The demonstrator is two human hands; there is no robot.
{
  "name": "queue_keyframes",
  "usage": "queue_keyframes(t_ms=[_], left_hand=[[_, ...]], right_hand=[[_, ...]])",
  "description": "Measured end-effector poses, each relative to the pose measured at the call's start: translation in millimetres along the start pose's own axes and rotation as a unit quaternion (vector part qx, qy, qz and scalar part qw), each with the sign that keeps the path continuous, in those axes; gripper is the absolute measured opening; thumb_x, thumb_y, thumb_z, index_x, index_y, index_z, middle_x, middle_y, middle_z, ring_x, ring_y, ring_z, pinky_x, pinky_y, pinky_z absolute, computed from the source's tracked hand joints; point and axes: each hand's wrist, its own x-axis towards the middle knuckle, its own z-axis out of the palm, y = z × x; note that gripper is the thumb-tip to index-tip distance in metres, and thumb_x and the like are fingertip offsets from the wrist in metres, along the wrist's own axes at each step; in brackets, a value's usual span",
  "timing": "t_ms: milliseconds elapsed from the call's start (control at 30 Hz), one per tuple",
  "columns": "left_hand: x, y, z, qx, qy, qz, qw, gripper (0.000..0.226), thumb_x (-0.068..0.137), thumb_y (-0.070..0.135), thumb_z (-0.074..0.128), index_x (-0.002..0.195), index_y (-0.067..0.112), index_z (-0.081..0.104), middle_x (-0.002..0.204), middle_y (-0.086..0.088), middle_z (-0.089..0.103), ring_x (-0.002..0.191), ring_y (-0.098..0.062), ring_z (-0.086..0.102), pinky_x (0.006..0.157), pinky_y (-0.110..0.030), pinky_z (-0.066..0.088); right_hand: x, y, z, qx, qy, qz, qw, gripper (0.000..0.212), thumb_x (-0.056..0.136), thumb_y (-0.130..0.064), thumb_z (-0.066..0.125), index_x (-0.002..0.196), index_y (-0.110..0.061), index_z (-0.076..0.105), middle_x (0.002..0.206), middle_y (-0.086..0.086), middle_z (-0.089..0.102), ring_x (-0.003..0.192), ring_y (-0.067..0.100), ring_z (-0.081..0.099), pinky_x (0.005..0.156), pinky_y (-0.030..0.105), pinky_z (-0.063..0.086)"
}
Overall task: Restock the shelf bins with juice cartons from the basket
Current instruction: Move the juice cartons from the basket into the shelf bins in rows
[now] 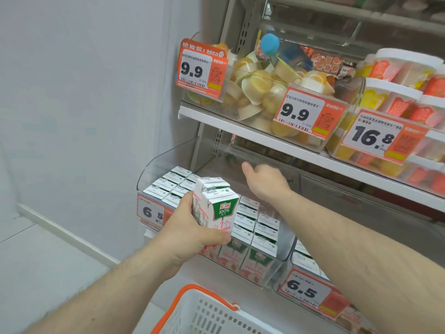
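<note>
My left hand [192, 227] grips two white, green and pink juice cartons [216, 203] held together, just in front of the clear shelf bin [168, 155]. Rows of the same cartons [255, 222] stand upright inside that bin. My right hand [265, 179] reaches deep into the back of the bin above the cartons; its fingers are hidden behind the palm. The white basket with an orange rim [204, 309] sits below at the bottom edge; its inside is mostly out of view.
A second clear bin [305, 263] of cartons with a 6.5 price tag stands to the right. The shelf above [240, 128] holds bins of jelly cups and tubs with 9.9 and 16.8 tags. A pale wall is on the left.
</note>
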Motion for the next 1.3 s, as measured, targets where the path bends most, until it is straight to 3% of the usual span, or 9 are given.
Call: queue_keyframes(t_ms=[100,233,333,467,600,733,1133,1233,1300], left_hand=[[-3,1,4,0.023,0.02,0.009,0.999,0.075,0.058,0.002,0.088,0.114,0.035,0.049,0.096,0.009,0.073,0.09,-0.012,0.07,0.077,-0.034,0.059],[-9,5,16,0.037,0.035,0.033,0.998,0.067,0.063,0.001,0.082,0.108,0.036,0.046,0.092,0.008,0.069,0.074,0.005,0.066,0.059,-0.019,0.054],[-11,9,19,0.026,0.02,0.03,0.999,0.066,0.06,0.008,0.087,0.107,0.036,0.05,0.087,0.012,0.072,0.078,0.0,0.068,0.064,-0.025,0.054],[-7,14,13,-0.069,-0.012,0.014,0.997,0.064,0.056,0.03,0.089,0.11,0.028,0.055,0.09,0.004,0.072,0.079,-0.015,0.07,0.081,-0.04,0.058],[0,14,3,-0.167,0.035,-0.032,0.985,0.019,0.088,0.02,0.068,0.104,0.018,0.057,0.082,-0.007,0.06,0.06,-0.015,0.06,0.069,-0.033,0.058],[3,11,2,-0.189,0.04,-0.055,0.98,0.02,0.09,0.02,0.066,0.108,0.017,0.058,0.079,-0.008,0.059,0.055,-0.016,0.062,0.064,-0.03,0.058],[5,6,2,-0.196,0.026,-0.065,0.978,0.02,0.089,0.02,0.068,0.106,0.024,0.059,0.1,-0.013,0.069,0.082,-0.031,0.074,0.071,-0.041,0.058],[6,4,2,-0.187,0.028,-0.065,0.98,0.021,0.087,0.019,0.069,0.105,0.024,0.061,0.098,-0.012,0.071,0.086,-0.031,0.073,0.073,-0.042,0.059],[7,4,2,-0.187,0.027,-0.064,0.98,0.02,0.087,0.016,0.07,0.104,0.023,0.062,0.096,-0.009,0.072,0.089,-0.031,0.072,0.075,-0.041,0.059]], right_hand=[[-51,-14,-25,0.147,0.031,-0.11,0.983,0.036,0.088,-0.052,0.051,0.084,-0.02,0.065,0.084,-0.003,0.07,0.082,0.021,0.065,0.07,0.034,0.05],[-106,-28,-40,0.107,-0.139,-0.142,0.974,0.064,0.071,-0.065,0.065,0.126,-0.034,0.053,0.112,-0.014,0.059,0.093,0.008,0.059,0.077,0.026,0.044],[-106,-32,-37,0.026,-0.073,-0.156,0.985,0.043,0.078,-0.04,0.066,0.12,-0.032,0.058,0.114,-0.008,0.064,0.096,0.013,0.062,0.084,0.032,0.052],[-91,-17,-59,0.185,-0.002,-0.076,0.98,0.016,0.076,-0.029,0.059,0.081,-0.022,0.073,0.076,0.004,0.074,0.075,0.029,0.072,0.063,0.047,0.062],[-67,4,-66,0.052,0.061,-0.054,0.995,0.017,0.084,-0.034,0.057,0.081,-0.019,0.066,0.08,0.001,0.069,0.078,0.021,0.067,0.064,0.038,0.057],[-35,15,-52,-0.117,0.064,-0.043,0.99,0.026,0.089,-0.035,0.054,0.095,-0.01,0.055,0.092,0.006,0.06,0.086,0.029,0.055,0.066,0.033,0.04],[32,6,-17,-0.27,-0.084,0.036,0.959,0.022,0.093,-0.02,0.04,0.076,-0.012,0.052,0.078,0.003,0.056,0.072,0.019,0.056,0.067,0.03,0.047],[32,9,-6,-0.221,-0.163,0.089,0.957,0.03,0.102,-0.014,0.033,0.075,-0.007,0.044,0.075,0.006,0.045,0.066,0.017,0.047,0.059,0.025,0.042],[31,15,-2,-0.16,-0.209,0.144,0.954,0.023,0.103,-0.016,0.035,0.085,-0.005,0.045,0.078,0.01,0.049,0.072,0.022,0.054,0.071,0.029,0.051]])
